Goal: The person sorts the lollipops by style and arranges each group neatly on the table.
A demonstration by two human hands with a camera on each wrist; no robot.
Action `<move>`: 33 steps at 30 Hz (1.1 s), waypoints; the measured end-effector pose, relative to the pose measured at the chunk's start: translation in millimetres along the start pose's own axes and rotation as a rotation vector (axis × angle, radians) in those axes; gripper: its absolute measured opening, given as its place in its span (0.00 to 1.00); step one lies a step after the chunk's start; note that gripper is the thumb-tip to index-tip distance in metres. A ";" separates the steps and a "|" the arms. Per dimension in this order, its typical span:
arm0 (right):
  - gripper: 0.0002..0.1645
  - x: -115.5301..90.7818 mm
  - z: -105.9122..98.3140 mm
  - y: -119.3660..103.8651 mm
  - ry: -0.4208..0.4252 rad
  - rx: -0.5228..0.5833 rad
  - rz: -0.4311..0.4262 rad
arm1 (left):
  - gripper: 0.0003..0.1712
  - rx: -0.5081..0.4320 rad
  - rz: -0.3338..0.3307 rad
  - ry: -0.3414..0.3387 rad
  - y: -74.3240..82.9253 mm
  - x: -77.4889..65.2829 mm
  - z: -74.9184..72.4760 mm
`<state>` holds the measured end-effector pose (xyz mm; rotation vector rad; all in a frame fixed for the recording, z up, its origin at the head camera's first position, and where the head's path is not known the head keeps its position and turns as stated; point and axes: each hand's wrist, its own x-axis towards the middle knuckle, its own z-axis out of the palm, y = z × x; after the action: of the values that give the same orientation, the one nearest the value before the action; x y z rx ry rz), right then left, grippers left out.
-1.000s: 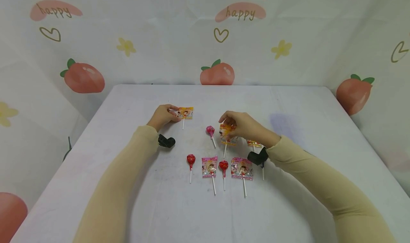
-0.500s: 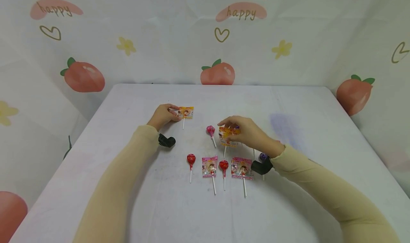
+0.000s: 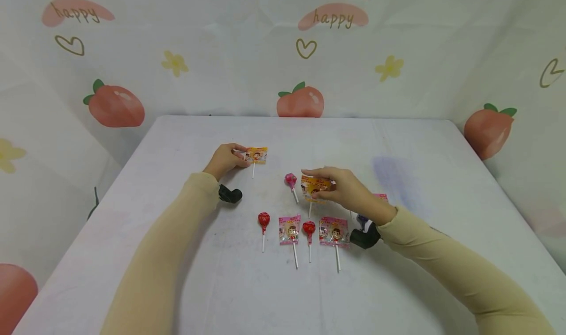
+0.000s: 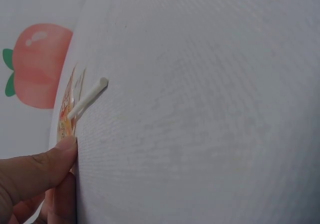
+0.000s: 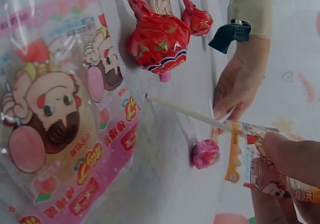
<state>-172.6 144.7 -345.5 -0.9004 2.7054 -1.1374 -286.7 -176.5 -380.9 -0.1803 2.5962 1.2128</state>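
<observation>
At the back left, my left hand (image 3: 226, 159) pinches the edge of a flat lollipop in a clear yellow-orange wrapper (image 3: 256, 155). Its white stick (image 4: 89, 98) shows beyond the thumb in the left wrist view. Near the middle, my right hand (image 3: 349, 190) holds a second orange-wrapped lollipop (image 3: 313, 183) between thumb and fingers, stick toward me. The right wrist view shows the thumb pressed on that wrapper (image 5: 260, 156). Just left of it lies a round pink lollipop (image 3: 290, 179), stick pointing toward me.
In a front row lie a red lollipop (image 3: 263, 219), a pink packet lollipop (image 3: 289, 230), another red one (image 3: 309, 228) and another pink packet (image 3: 334, 232). A purple lollipop (image 3: 361, 220) and a pink wrapper (image 3: 381, 196) are partly hidden by my right wrist.
My right hand has shifted a little toward me and to the right, its fingers spread straighter around the orange-wrapped lollipop, which has barely moved. The left hand stays still.
</observation>
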 end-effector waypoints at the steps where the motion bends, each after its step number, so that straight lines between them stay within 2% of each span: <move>1: 0.35 -0.5 0.2 0.1 0.006 0.009 0.000 | 0.31 -0.003 -0.001 0.000 -0.1 0.4 0.3; 12: 0.26 7.0 -8.9 -2.2 0.163 0.096 0.032 | 0.32 0.003 -0.003 0.003 -1.0 0.5 0.3; 19: 0.26 22.9 -24.0 -8.2 0.250 0.158 0.053 | 0.32 0.007 0.003 0.002 -0.5 0.2 1.1; 27: 0.26 47.1 -32.9 -10.8 0.301 0.390 0.035 | 0.31 0.013 0.007 0.002 -0.2 0.7 1.0; 33: 0.24 70.6 -28.1 -6.2 0.303 0.535 0.076 | 0.31 0.017 0.000 0.005 -1.0 1.6 0.7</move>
<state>-235.7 120.6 -310.1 -0.5726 2.3896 -1.9768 -287.9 -176.6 -382.5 -0.1806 2.6099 1.1916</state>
